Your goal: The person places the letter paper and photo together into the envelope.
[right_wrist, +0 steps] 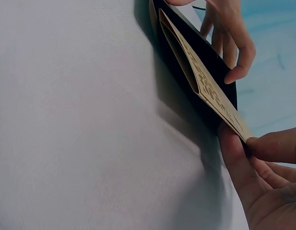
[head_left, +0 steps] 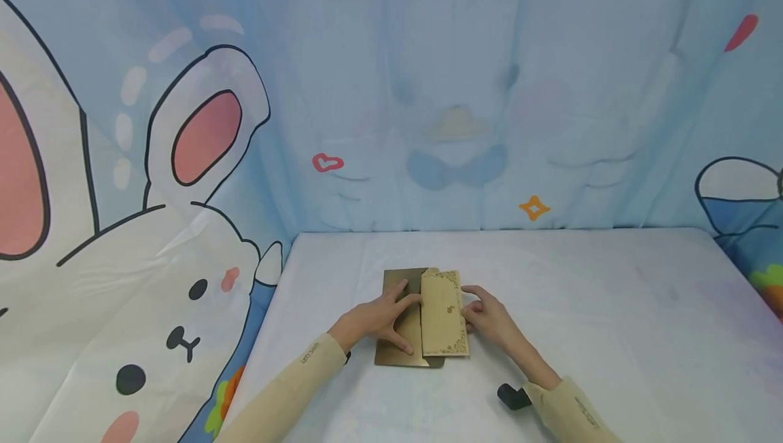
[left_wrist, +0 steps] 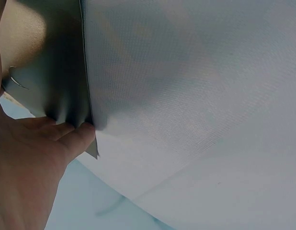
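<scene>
A shiny gold flat piece (head_left: 410, 324) lies on the white-covered table, its outer side dark in the left wrist view. My left hand (head_left: 379, 317) rests across it with fingers spread. Over its right part lies a cream folded card (head_left: 442, 317) with brown ornament at the corners. From the right, my right hand (head_left: 491, 321) pinches the card's edge between thumb and fingers. In the right wrist view the card (right_wrist: 205, 81) slants up, and its layers gape at one end. Left fingertips (left_wrist: 83, 134) touch the gold piece's edge in the left wrist view.
White cloth covers the table (head_left: 612, 321). Behind it hangs a light blue curtain (head_left: 453, 56) with cartoon prints, a large rabbit (head_left: 202, 334) at the left. A black strap end (head_left: 512, 397) shows at the right wrist.
</scene>
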### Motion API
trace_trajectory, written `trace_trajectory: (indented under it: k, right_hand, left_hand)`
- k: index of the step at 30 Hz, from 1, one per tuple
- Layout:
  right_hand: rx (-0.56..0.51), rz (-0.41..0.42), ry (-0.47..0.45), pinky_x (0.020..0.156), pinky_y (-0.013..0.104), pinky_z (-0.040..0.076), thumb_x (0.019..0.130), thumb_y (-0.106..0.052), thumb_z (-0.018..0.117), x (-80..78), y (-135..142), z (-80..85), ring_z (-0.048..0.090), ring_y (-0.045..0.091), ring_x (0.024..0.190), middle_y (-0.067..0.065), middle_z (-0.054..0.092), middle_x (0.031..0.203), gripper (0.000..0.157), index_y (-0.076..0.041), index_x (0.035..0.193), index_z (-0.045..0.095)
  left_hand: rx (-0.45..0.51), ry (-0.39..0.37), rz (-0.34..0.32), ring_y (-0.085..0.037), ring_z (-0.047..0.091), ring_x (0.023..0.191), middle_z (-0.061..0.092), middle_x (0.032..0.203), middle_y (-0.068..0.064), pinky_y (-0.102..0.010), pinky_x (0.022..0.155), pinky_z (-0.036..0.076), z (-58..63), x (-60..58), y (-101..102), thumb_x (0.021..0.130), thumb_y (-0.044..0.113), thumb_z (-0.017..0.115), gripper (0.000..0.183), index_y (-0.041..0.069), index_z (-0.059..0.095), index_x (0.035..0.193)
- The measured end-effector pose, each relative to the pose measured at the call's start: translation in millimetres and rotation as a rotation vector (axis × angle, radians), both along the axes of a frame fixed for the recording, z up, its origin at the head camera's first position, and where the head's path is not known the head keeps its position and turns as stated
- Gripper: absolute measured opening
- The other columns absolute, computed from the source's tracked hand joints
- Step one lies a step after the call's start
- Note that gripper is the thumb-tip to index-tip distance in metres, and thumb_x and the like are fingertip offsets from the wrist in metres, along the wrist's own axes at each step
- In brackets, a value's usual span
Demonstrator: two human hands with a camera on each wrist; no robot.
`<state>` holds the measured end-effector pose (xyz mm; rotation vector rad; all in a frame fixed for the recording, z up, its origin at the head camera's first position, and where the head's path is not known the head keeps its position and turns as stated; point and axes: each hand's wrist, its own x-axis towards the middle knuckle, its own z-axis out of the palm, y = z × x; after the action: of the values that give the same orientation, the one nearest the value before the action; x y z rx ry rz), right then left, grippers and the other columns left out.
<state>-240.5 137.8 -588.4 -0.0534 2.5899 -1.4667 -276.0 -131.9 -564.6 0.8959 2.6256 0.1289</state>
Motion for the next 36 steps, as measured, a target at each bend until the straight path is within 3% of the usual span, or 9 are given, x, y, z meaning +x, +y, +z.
trace_trajectory:
  k: [19,36]
  right_hand:
    - [-0.034,0.001,-0.008,0.065,0.027,0.049,0.096,-0.005,0.062,0.0,-20,-1.2,0.066,0.014,0.072,0.006,0.073,0.088,0.053,-0.001,0.146,0.044]
    - [-0.035,-0.006,-0.008,0.064,0.028,0.049,0.095,-0.003,0.061,2.5,-36,-3.4,0.065,0.013,0.069,0.004,0.072,0.083,0.051,-0.002,0.144,0.047]
  left_hand:
    - [-0.002,0.001,-0.004,-0.032,0.022,0.155,0.007,0.169,-0.016,-0.046,0.11,0.045,0.0,0.1,2,0.07,0.075,0.074,0.108,0.037,0.02,0.156]
    - [-0.015,0.009,0.008,-0.031,0.021,0.155,0.006,0.17,-0.013,-0.047,0.106,0.048,1.9,2.0,2,0.069,0.076,0.073,0.107,0.039,0.021,0.156]
